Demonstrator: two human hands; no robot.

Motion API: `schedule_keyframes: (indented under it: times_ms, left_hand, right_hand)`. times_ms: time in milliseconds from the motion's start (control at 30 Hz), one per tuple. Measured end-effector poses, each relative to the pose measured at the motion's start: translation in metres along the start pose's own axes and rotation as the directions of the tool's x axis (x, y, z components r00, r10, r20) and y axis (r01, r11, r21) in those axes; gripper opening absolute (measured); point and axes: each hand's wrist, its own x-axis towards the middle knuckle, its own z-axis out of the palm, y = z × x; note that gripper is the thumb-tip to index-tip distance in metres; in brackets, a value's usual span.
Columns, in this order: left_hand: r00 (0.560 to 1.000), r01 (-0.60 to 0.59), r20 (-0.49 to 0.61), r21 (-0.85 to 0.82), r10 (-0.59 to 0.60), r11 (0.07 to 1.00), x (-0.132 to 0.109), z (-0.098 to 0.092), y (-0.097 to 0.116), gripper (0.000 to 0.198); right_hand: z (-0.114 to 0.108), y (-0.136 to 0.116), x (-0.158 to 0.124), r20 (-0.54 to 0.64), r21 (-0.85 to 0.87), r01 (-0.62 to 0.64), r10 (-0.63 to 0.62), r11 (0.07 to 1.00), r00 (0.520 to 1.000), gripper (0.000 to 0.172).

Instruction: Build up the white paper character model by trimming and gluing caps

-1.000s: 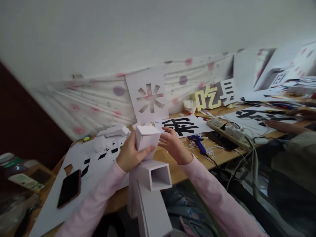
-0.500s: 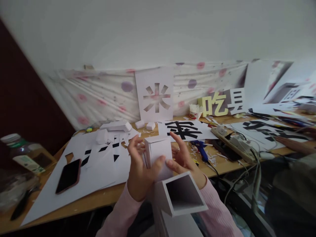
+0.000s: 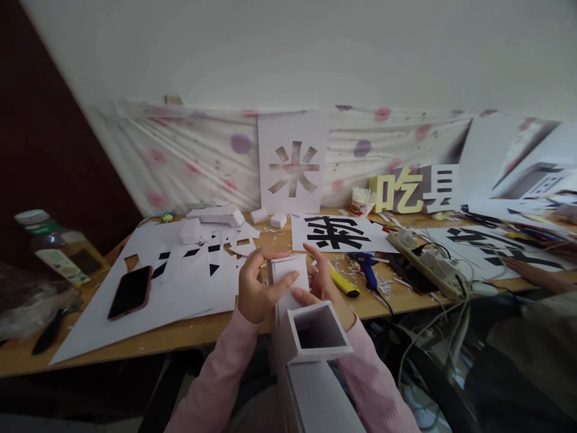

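Between my two hands is a white foam-board box form (image 3: 295, 279), long and angular, with a square hollow stub (image 3: 318, 331) standing up from it and its lower end reaching toward my lap. My left hand (image 3: 259, 288) wraps the far end from the left, thumb lying across the top face. From the right, my right hand (image 3: 327, 285) grips the same end, its thumb pressed on the top and the index finger raised along the side. The fingers underneath are hidden. Just beyond my right hand lies a yellow utility knife (image 3: 343, 280) on the wooden table.
A blue glue gun (image 3: 367, 270) and a power strip (image 3: 426, 264) with cables lie to the right. At left are a phone (image 3: 130, 291) on white board and a bottle (image 3: 58, 246). A stencil board (image 3: 293, 201) leans at the back. Another person's hand (image 3: 532, 270) rests far right.
The view has shifted slightly, and the white box form and both hands sit a little closer to my body. The yellow utility knife shows more fully. Both hands keep their grip.
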Motion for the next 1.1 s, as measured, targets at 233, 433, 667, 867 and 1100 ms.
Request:
schedule_keyframes:
  times_ms: [233, 433, 667, 867, 1100]
  left_hand:
    - [1.0, 0.0, -0.001, -0.116, 0.0, 0.993, -0.01, 0.007, -0.006, 0.016]
    - [0.998, 0.003, -0.053, -0.213, -0.015, 0.977, -0.008, 0.017, -0.016, 0.039]
    - [0.97, 0.062, -0.207, -0.285, -0.125, 0.956, -0.009, 0.029, -0.037, 0.053]
    - [0.944, 0.089, -0.273, -0.329, -0.185, 0.94, -0.011, 0.028, -0.038, 0.054]
    - [0.945, 0.11, -0.257, -0.339, -0.204, 0.934, -0.011, 0.03, -0.041, 0.05]
  right_hand:
    - [-0.003, 0.0, 0.007, -0.177, -0.187, 0.302, -0.334, 0.935, 0.926, 0.057]
    - [0.019, 0.001, 0.018, -0.402, -0.155, 0.35, -0.382, 0.924, 0.832, 0.022]
    - [0.021, 0.013, 0.022, -0.456, -0.042, 0.307, -0.291, 0.951, 0.841, 0.016]
    - [0.032, 0.02, 0.026, -0.461, 0.149, 0.316, -0.217, 0.937, 0.861, 0.022]
    - [0.033, 0.019, 0.025, -0.472, 0.236, 0.312, -0.172, 0.92, 0.865, 0.028]
